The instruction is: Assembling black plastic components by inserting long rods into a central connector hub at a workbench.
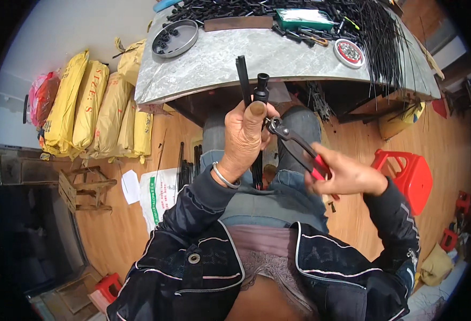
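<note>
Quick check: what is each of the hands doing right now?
Left hand: closed around a bundle of black rods.
Right hand: closed on the red handles of pliers, whose head sits at the rods.

- In my left hand I see slim black plastic rods.
- My right hand grips red-handled dark steel pliers.
- Right of it, a red plastic stool.
- Far left, yellow plastic sacks with black lettering.

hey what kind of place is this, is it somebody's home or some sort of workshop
Most likely a small assembly workshop, perhaps home-based. The grey worktable is strewn with thin black rods and a round tray of small black parts, yellow sacks are stacked by the wall, and the right hand works red-handled pliers.
</note>
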{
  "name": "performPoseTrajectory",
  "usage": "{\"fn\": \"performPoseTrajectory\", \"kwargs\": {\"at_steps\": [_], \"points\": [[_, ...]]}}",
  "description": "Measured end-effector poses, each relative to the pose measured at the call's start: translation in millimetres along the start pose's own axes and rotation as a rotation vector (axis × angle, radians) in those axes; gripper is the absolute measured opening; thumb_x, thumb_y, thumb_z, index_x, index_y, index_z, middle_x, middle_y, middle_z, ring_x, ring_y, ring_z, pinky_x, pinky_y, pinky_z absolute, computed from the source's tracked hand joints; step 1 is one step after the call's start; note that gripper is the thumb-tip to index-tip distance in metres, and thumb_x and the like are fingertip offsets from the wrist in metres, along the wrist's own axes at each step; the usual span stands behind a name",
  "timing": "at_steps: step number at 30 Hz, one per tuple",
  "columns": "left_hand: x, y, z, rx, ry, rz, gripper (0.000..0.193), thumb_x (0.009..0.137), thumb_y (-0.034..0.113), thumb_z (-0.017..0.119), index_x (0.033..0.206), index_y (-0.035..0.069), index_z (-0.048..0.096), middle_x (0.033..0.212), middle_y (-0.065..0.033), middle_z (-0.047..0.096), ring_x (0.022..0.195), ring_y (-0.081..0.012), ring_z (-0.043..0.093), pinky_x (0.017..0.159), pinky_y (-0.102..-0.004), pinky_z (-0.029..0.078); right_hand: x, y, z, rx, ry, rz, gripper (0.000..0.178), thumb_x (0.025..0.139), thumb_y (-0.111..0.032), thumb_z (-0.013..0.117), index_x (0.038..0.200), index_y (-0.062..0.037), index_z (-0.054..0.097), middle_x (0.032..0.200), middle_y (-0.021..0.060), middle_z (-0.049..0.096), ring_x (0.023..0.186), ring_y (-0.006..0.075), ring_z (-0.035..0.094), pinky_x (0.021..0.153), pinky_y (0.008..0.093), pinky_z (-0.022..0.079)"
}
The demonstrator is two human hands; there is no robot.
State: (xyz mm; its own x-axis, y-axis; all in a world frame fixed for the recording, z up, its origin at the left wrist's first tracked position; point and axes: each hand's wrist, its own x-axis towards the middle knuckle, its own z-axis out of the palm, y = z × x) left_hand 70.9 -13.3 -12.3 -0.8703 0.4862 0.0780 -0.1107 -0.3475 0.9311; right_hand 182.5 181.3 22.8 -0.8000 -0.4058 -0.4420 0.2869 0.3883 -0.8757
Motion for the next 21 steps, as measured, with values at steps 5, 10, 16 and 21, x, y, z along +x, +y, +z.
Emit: {"fn": "performPoseTrajectory", "kwargs": {"at_steps": [5,10,16,21], "points": [[6,-5,-9,-0.012,0.001,-0.004,0.058,0.088,0.058,0.054,0.084,0.001,0.058,0.058,0.0024,0.048,0.044,-0.0032,0.043,0.039,-0.0193,0.033,4,10,20,-0.391,0.552,-0.286,0.024,0.085,-0.008,0.055,0.107,0.0025,0.054,0.071,0.0134,0.056,0.064,0.0254,0.059,0.059,0.0324,0.047],[10,0,-7,-0.028,-0.075,-0.046,0.058,0.088,0.06,0.051,0.084,0.002,0.058,0.061,0.0016,0.051,0.045,-0.0027,0.044,0.04,-0.018,0.033,3,-2,16,0.53,-0.077,0.116,0.043,0.097,-0.037,0.051,0.117,0.0005,0.054,0.08,0.008,0.063,0.062,0.014,0.06,0.058,0.0266,0.051],[15,-4,-10,-0.056,-0.087,-0.098,0.06,0.087,0.062,0.052,0.083,0.003,0.058,0.06,0.0014,0.05,0.043,-0.0031,0.043,0.039,-0.0185,0.033,6,-15,12,0.528,-0.031,0.093,0.043,0.099,-0.034,0.047,0.122,0.0025,0.051,0.072,0.0048,0.059,0.061,0.0137,0.06,0.055,0.0252,0.05],[17,-2,-11,-0.024,-0.106,-0.12,0.066,0.088,0.065,0.045,0.082,0.001,0.057,0.053,0.0028,0.042,0.043,-0.0048,0.041,0.04,-0.0215,0.035,17,-5,24,0.491,0.04,0.091,0.037,0.1,-0.037,0.046,0.1,-0.0009,0.053,0.064,0.0006,0.049,0.054,0.0104,0.051,0.049,0.0245,0.044]]}}
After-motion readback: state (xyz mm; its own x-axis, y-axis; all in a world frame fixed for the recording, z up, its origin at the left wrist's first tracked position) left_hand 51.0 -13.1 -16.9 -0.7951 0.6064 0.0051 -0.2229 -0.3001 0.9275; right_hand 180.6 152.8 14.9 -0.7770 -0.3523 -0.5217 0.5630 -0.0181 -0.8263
